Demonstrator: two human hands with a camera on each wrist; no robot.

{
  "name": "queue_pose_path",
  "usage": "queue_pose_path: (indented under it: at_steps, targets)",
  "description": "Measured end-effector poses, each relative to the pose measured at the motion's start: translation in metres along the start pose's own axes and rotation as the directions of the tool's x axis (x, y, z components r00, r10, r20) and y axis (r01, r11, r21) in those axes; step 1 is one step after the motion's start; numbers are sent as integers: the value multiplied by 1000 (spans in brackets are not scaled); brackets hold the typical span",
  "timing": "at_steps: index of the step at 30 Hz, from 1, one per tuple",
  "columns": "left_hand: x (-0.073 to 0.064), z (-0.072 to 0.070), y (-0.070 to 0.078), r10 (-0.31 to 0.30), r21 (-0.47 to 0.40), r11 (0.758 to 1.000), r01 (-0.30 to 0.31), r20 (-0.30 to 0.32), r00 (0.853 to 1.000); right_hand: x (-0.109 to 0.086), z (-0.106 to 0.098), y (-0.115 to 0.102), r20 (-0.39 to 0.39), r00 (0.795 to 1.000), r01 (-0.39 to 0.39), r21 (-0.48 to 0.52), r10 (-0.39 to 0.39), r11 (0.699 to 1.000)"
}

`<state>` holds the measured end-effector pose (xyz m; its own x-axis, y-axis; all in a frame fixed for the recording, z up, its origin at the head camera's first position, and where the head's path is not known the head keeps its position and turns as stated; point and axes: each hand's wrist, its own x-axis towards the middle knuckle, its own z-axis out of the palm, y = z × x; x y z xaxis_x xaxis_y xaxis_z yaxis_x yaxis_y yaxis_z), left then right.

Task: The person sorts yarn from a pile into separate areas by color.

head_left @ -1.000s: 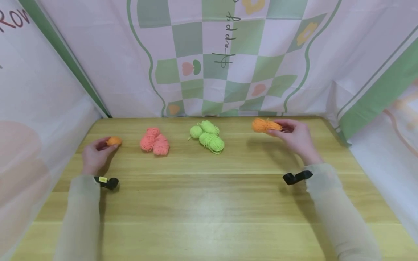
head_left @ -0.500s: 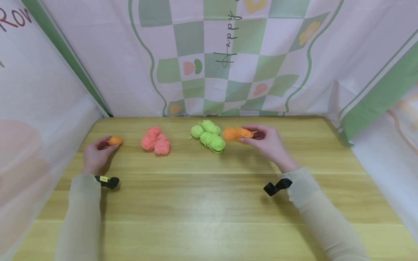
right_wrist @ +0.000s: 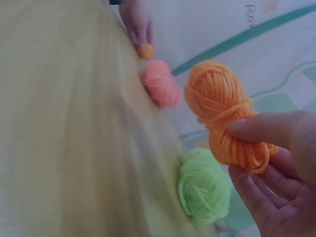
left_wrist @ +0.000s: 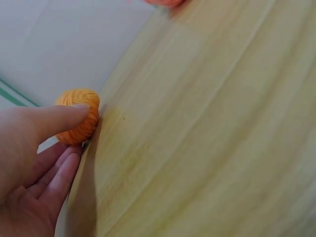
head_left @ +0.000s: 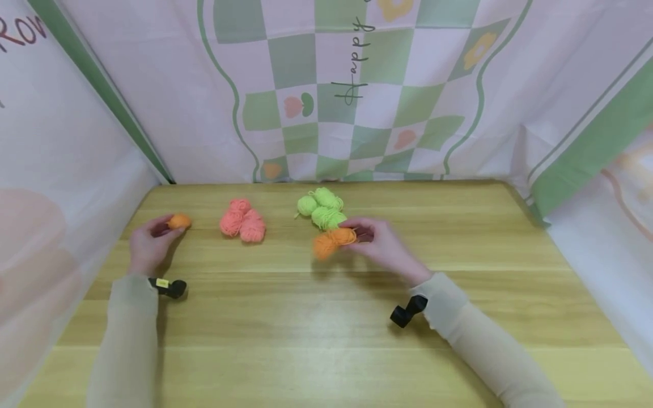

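At the table's left side my left hand (head_left: 149, 242) pinches a small orange yarn ball (left_wrist: 81, 116) between thumb and fingers, low at the wooden surface. My right hand (head_left: 377, 243) grips an orange yarn skein (right_wrist: 222, 113), narrow at its waist, thumb on one side and fingers beneath. The skein hangs over the table in front of the green yarn (head_left: 326, 209), overlapping its near edge in the head view. Pink yarn balls (head_left: 242, 221) lie clustered between my left hand and the green yarn, which is itself a group of several pieces.
The wooden table (head_left: 285, 328) ends at the back against a white cloth (head_left: 352, 136) printed with green checks. Similar cloth hangs along the left and right sides. A black wrist camera (head_left: 408, 311) is strapped to each sleeve.
My right hand has carried the orange skein leftward from the table's right side, past the green yarn's right end, then nearer to me. The left hand keeps its place on the small orange ball.
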<state>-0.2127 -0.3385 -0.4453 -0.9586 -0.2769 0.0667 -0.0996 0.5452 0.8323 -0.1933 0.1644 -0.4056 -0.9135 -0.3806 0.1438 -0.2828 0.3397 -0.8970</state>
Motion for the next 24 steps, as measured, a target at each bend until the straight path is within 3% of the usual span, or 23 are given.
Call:
queue_pose_path:
  at_steps: [7, 13, 24]
  targets:
    - [-2, 1, 0, 5, 3, 1000, -5, -11, 1000, -5, 21, 4, 38, 998, 50, -26, -49, 998]
    - [-3, 0, -1, -19, -4, 1000, 19, -8, 1000, -10, 36, 6, 70, 997, 39, -32, -37, 999]
    - [-1, 0, -1, 5, 31, 1000, -4, -13, 1000, -2, 61, -1, 117, 988, 111, -41, -106, 993]
